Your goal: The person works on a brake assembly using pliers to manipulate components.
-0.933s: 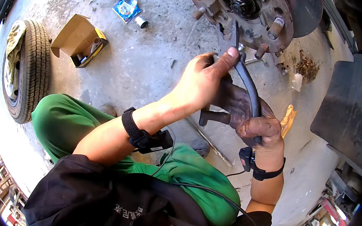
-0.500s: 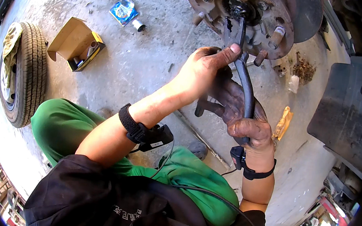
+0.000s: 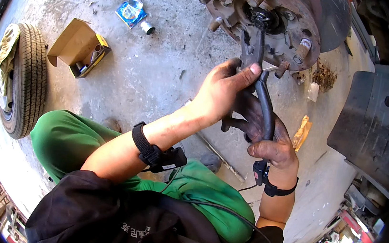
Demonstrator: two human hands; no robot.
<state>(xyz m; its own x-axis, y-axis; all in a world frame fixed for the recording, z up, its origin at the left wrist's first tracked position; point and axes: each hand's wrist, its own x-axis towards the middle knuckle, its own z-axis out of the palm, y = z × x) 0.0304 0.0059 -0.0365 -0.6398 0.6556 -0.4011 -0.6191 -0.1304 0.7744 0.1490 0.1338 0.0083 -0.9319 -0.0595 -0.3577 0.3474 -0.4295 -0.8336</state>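
A rusty wheel hub with several threaded studs stands at the far side, its middle black with grease. Dark pliers reach toward that greasy centre, their jaws spread apart; one jaw tip lies at its lower edge, though I cannot tell whether it touches. My left hand is closed around the pliers near the pivot, thumb lying along the top. Blackened with grease, my right hand wraps the handles closer to me. The second handle is partly hidden behind my fingers.
At left, a tyre with a cloth stands by an open cardboard box. A blue packet and small cylinder lie beyond. A metal bar lies beneath my arms; a yellow wrapper and dark panel are right.
The hub sits slightly lower and farther right in the picture. Both hands and the pliers have shifted the same way, with the grip unchanged and the jaws still apart.
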